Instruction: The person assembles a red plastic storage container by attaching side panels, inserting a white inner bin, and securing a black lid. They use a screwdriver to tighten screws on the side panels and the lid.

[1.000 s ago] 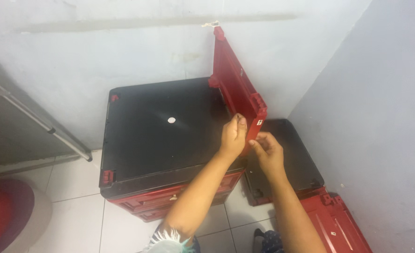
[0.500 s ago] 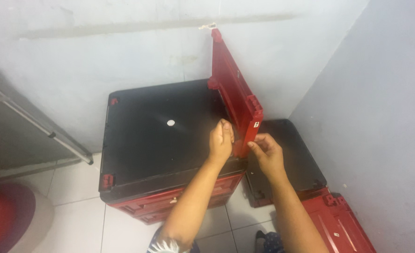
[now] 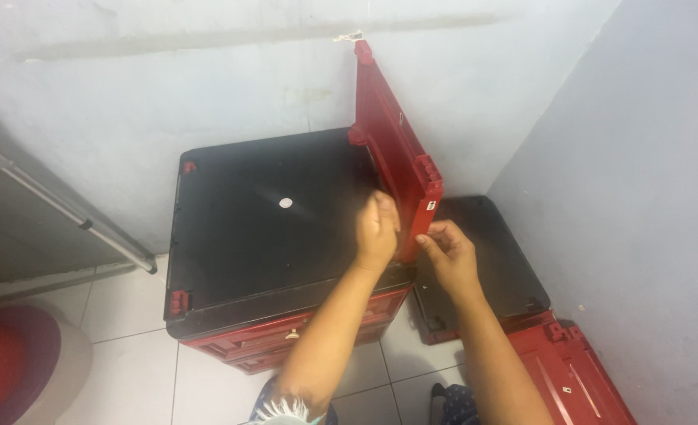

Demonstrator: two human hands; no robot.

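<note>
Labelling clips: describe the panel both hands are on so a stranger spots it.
In the wall corner stands a black-topped red plastic crate. From its right edge rises the upright red plastic lid flap, gripped by the left hand and right hand; the only piece standing on edge.

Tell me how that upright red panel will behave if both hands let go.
The red panel looks stiff, likely moulded plastic. It stands on edge on the black crate top, so it would probably tip. Both hands, left and right, steady its lower end.

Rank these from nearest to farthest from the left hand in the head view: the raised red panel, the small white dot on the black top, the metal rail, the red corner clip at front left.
From the left hand:
1. Raised red panel, touching it, on its right.
2. Small white dot, left of it on the black top.
3. Red corner clip, front left corner.
4. Metal rail, far left by the wall.
</note>
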